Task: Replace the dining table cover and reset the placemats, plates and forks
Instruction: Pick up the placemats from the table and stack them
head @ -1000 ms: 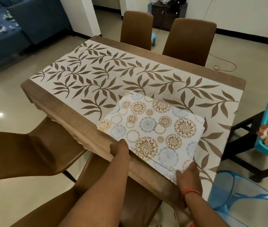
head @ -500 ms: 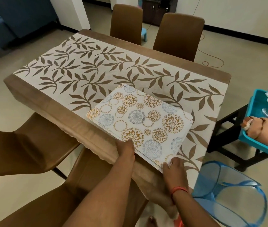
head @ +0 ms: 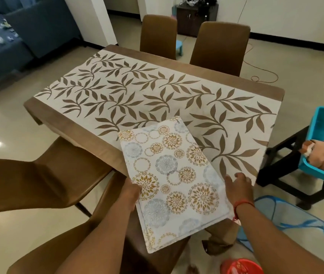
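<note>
Left hand (head: pixel 132 191) grips the left long edge of the placemat stack (head: pixel 172 175), fingers curled under the edge, thumb side on top; this grip carries the weight of the stack's overhanging part. Right hand (head: pixel 236 186) rests at the opposite long edge, at 3 o'clock of the stack, fingers loosely spread and extended forward; whether they touch the mats or hover just beside them cannot be told. In the head view, the stack lies with its far end on the table cover (head: pixel 157 91) and its near end projecting past the table's near edge toward 6 o'clock, apparently so that single mats can be separated and dealt out. The leaf-patterned cover is already spread flat over the dining table (head: pixel 74 125), so the cover step appears complete. No plates or forks are set on the table. Chairs (head: pixel 220 44) stand at 12 o'clock, and another chair (head: pixel 38 180) stands at 9 o'clock. A teal tray (head: pixel 315 171) sits at 3 o'clock on a dark side table, well apart from the stack.
</note>
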